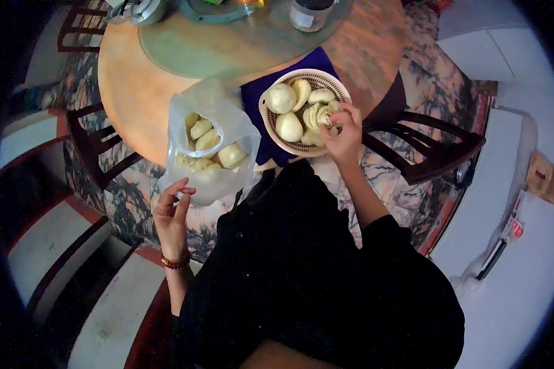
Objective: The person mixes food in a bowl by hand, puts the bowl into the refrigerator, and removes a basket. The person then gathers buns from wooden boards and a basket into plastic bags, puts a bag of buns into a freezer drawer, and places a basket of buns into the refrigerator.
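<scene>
My right hand is closed on a ridged, twisted steamed roll over the round plastic basket. Several smooth pale steamed buns lie in the basket around it. To the left, a translucent plastic bag holds several more pale buns, seen through its film and its round opening. My left hand is at the bag's lower left edge, thumb and fingers pinched together on the film. A beaded bracelet is on that wrist.
The basket stands on a dark blue cloth at the edge of a round table. A dark-lidded jar and a grey-blue handled object stand farther back. Dark wooden chairs flank the table.
</scene>
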`<control>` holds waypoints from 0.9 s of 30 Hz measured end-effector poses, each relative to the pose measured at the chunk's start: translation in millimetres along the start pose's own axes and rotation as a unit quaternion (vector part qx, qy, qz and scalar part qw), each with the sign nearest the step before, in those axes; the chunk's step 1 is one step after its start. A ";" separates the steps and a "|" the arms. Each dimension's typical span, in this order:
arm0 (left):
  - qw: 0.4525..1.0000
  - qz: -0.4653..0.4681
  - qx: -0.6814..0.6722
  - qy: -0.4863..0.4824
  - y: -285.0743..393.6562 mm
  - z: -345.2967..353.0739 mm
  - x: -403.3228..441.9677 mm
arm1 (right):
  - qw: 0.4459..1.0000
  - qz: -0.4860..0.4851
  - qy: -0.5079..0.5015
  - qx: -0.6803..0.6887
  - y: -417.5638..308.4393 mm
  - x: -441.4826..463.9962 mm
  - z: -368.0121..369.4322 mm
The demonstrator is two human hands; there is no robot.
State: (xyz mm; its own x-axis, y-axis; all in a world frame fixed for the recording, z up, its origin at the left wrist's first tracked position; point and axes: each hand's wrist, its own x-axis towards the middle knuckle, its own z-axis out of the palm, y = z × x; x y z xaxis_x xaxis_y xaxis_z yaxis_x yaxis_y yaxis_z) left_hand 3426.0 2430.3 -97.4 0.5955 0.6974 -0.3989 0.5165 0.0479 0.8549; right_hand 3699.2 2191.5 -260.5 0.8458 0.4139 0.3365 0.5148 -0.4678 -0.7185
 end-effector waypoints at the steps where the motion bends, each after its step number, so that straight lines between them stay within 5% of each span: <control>1: 1.000 -0.002 -0.002 0.000 -1.4 -1.1 -0.4 | 1.000 -0.006 0.017 0.016 -2.0 3.1 -3.5; 2: 1.000 -0.005 -0.003 0.001 -1.2 -1.1 -1.0 | 1.000 -0.006 0.014 0.016 -3.6 5.4 -6.6; 4: 1.000 -0.027 0.002 0.000 1.3 -0.6 -2.1 | 0.971 0.183 0.016 0.150 -3.3 9.5 -12.9; 11: 1.000 -0.015 -0.010 0.003 -4.2 0.7 -3.7 | 0.931 0.263 0.108 0.228 2.8 50.8 -45.1; 20: 0.993 -0.097 -0.028 0.063 -7.6 -4.6 -14.2 | 0.960 0.199 -0.038 0.193 -1.8 34.5 -16.2; 24: 0.982 -0.162 -0.045 0.086 -20.9 -6.8 -17.2 | 0.999 0.000 -0.039 -0.031 -38.9 34.2 -9.3; 27: 0.983 -0.160 -0.064 0.059 -41.0 -9.0 -17.9 | 0.950 0.010 -0.263 0.168 -111.8 18.0 -4.4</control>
State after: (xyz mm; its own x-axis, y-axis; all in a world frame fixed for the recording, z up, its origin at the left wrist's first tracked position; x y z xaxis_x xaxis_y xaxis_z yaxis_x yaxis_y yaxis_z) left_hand 3388.6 2422.4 -122.4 0.3354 0.7093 -0.6200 0.5798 0.3633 0.7292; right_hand 3657.5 2247.9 -171.4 0.6233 0.7813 0.0331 0.3507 -0.2415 -0.9048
